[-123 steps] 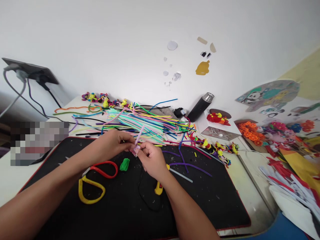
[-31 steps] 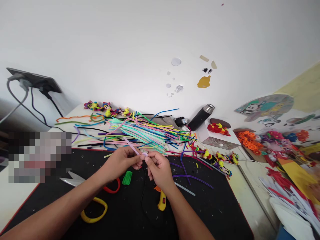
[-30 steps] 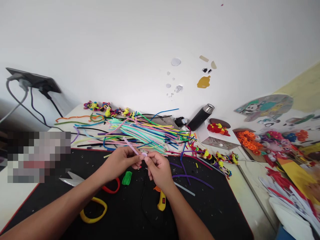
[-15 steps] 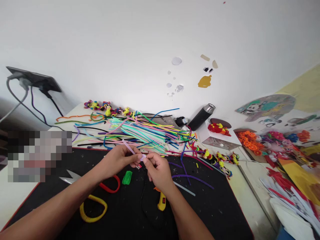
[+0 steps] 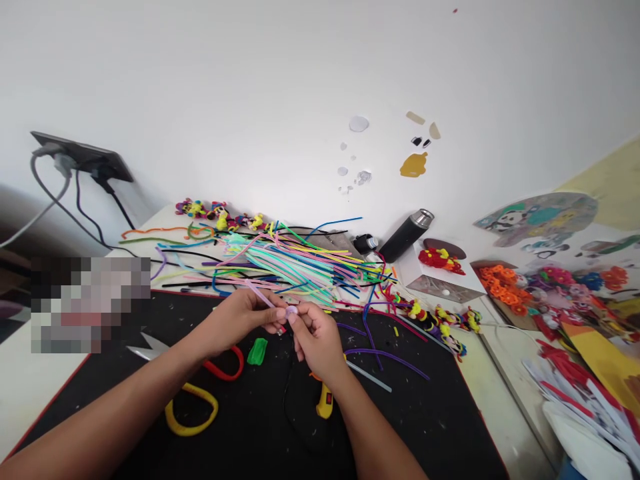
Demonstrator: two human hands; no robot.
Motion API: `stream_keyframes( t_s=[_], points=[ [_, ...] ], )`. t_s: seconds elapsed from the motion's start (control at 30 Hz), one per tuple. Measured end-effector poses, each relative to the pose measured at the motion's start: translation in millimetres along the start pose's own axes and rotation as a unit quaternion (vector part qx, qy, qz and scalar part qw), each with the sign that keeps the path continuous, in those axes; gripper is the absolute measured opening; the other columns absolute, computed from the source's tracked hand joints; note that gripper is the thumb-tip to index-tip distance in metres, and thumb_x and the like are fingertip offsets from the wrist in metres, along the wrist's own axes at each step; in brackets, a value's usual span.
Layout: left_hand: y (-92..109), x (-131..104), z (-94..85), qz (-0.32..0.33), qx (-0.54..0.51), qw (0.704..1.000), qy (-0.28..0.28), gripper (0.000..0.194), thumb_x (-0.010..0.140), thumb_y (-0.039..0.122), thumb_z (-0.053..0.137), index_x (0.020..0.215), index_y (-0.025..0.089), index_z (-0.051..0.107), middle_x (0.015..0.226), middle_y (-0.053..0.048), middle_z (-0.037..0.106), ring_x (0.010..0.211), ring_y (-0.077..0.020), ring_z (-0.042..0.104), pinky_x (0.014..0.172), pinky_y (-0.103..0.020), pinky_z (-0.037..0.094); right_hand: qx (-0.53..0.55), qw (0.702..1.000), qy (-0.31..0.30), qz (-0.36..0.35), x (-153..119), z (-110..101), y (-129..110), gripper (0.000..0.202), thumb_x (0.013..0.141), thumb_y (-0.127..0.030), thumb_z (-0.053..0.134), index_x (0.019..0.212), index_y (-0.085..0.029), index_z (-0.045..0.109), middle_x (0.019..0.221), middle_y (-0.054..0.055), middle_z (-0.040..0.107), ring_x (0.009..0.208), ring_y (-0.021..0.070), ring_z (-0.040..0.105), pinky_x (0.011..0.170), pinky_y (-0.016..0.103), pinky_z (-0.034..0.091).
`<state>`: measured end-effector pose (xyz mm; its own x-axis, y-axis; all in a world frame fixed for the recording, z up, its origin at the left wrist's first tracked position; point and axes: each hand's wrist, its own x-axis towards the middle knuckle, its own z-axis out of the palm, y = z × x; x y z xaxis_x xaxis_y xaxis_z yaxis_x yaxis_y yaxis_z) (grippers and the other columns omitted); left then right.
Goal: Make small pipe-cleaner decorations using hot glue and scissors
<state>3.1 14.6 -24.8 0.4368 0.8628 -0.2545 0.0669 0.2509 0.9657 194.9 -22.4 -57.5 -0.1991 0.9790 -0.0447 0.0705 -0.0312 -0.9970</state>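
Observation:
Between both hands is a pale lilac pipe cleaner (image 5: 257, 291), its end curled into a small coil at the fingertips. My left hand (image 5: 250, 312) is closed on it, and the straight length sticks up past the fingers. My right hand (image 5: 314, 331) pinches the coiled end. Below the hands lie a green crumpled piece (image 5: 257, 351) and a yellow glue gun (image 5: 325, 401), partly hidden by my right wrist. Large scissors (image 5: 193, 410) with one red and one yellow handle loop rest under my left forearm, which covers their middle.
A heap of coloured pipe cleaners (image 5: 285, 260) lies behind the black mat (image 5: 400, 427). Small pipe-cleaner figures (image 5: 445, 320) sit to the right, others at the back left. A black thermos (image 5: 407, 235) leans by a white box (image 5: 445, 283). Loose purple pipe cleaners (image 5: 390, 357) lie on the mat.
The lilac end at my fingertips now shows as a rounder coil. Both hands keep their hold; the whole view has shifted slightly.

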Motion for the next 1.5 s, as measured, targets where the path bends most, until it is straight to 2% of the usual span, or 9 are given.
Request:
stream_keyframes(
  t_s=[0.1,0.3,0.53,0.77,0.97,1.1,1.2,1.3,1.5],
  points=[
    [2,0,-4.4,-0.017,-0.007,1.000,-0.016,0.035,0.070,0.048,0.088,0.085,0.018,0.078,0.085,-0.005,0.080,0.080,-0.0218,0.073,0.075,-0.032,0.060,0.006,1.000,0.008,-0.004,0,1,1,0.033,0.098,-0.052,0.062,0.089,-0.020,0.060,0.045,-0.010,0.047,0.032,0.0074,0.040,0.036,0.019,0.027],
    [4,-1,-11.9,-0.014,0.075,0.997,-0.028,0.035,0.077,0.051,0.083,0.082,0.017,0.079,0.080,-0.006,0.080,0.070,-0.0204,0.073,0.068,-0.030,0.060,-0.006,1.000,0.009,-0.018,-1,1,3,0.031,0.099,-0.050,0.061,0.088,-0.021,0.059,0.044,-0.010,0.045,0.031,0.0082,0.038,0.036,0.020,0.028],
    [4,-3,-15.7,0.025,0.130,0.991,-0.026,0.026,0.084,0.045,0.076,0.081,0.019,0.077,0.077,-0.002,0.076,0.067,-0.0170,0.068,0.067,-0.027,0.056,-0.090,0.996,0.008,-0.025,-3,1,-1,0.029,0.099,-0.046,0.060,0.084,-0.021,0.061,0.044,-0.010,0.044,0.036,0.0087,0.038,0.043,0.022,0.027],
    [23,-6,-3.7,0.072,0.308,0.949,0.003,0.024,0.090,0.039,0.064,0.076,0.021,0.073,0.068,0.001,0.069,0.066,-0.0172,0.064,0.062,-0.025,0.046,-0.123,0.992,-0.006,-0.032,-2,1,2,0.025,0.098,-0.041,0.060,0.084,-0.020,0.064,0.045,-0.010,0.043,0.040,0.0093,0.038,0.048,0.023,0.028],
    [28,-7,-6.1,0.050,0.344,0.937,-0.028,0.026,0.090,0.041,0.062,0.077,0.021,0.072,0.067,0.001,0.067,0.063,-0.0171,0.060,0.058,-0.025,0.042,-0.167,0.985,-0.015,-0.047,-2,0,0,0.020,0.096,-0.036,0.063,0.084,-0.019,0.067,0.048,-0.009,0.044,0.043,0.0088,0.037,0.049,0.023,0.027],
    [23,-7,-6.5,0.057,0.274,0.960,-0.024,0.028,0.089,0.046,0.067,0.077,0.021,0.068,0.067,0.002,0.067,0.062,-0.0167,0.061,0.057,-0.024,0.043,-0.097,0.995,-0.021,-0.020,-2,1,0,0.025,0.098,-0.042,0.061,0.087,-0.020,0.065,0.047,-0.010,0.043,0.039,0.0092,0.040,0.045,0.022,0.029],
    [15,-2,2.2,0.056,0.150,0.987,0.002,0.032,0.086,0.050,0.074,0.077,0.020,0.067,0.069,0.001,0.069,0.063,-0.0168,0.064,0.062,-0.025,0.050,-0.007,1.000,-0.018,-0.004,-1,0,1,0.030,0.098,-0.050,0.061,0.090,-0.021,0.060,0.047,-0.010,0.047,0.035,0.0089,0.041,0.040,0.021,0.030],
    [7,2,14.8,0.049,0.039,0.997,0.043,0.040,0.079,0.057,0.079,0.076,0.019,0.066,0.068,0.001,0.067,0.062,-0.0161,0.064,0.063,-0.027,0.053,0.037,0.999,-0.010,-0.001,0,-1,0,0.035,0.095,-0.055,0.063,0.092,-0.021,0.059,0.050,-0.009,0.053,0.034,0.0080,0.042,0.039,0.019,0.030],
    [4,2,20.1,0.029,0.002,0.999,0.040,0.047,0.072,0.062,0.083,0.074,0.017,0.068,0.068,-0.001,0.067,0.063,-0.0166,0.064,0.062,-0.028,0.056,0.032,0.999,0.006,-0.015,-1,-2,-6,0.036,0.095,-0.055,0.064,0.086,-0.020,0.058,0.045,-0.010,0.049,0.032,0.0072,0.040,0.036,0.019,0.027]
  ],
)
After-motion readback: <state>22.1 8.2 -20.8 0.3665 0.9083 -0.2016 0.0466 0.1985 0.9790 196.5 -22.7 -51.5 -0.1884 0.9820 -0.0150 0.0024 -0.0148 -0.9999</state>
